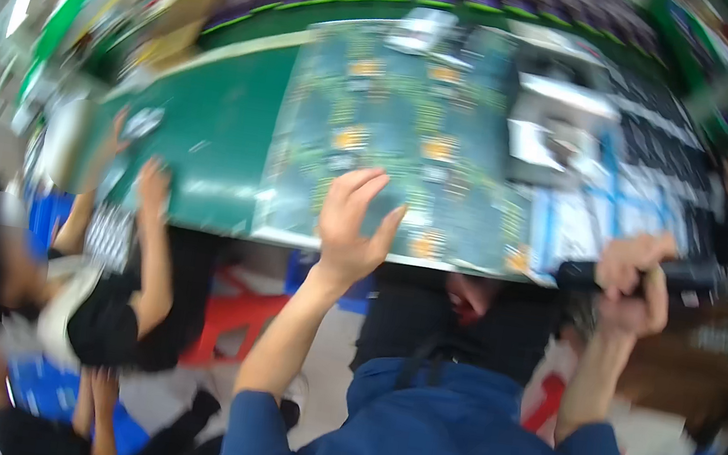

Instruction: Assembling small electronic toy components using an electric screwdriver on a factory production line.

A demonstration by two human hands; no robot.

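My left hand (354,221) is raised over the near edge of a large panel (297,209) patterned like circuit boards in blue-green, yellow and orange. Its thumb stands apart from the fingers, and nothing is in its grasp. At the bench's right front, my right hand (634,277) has its fingers wrapped round a long black cylindrical object (690,276). This lies sideways in the grip; blur hides its exact kind. Just beyond it are white sheets with blue strips (569,224) and a white, box-like item (556,129).
Rows of dark parts (656,134) fill the far right. A small silvery item (421,31) sits at the panel's back edge. Left of the panel stretches a green bench top (219,133), where a co-worker's hands (153,184) work. A red stool (229,325) stands below.
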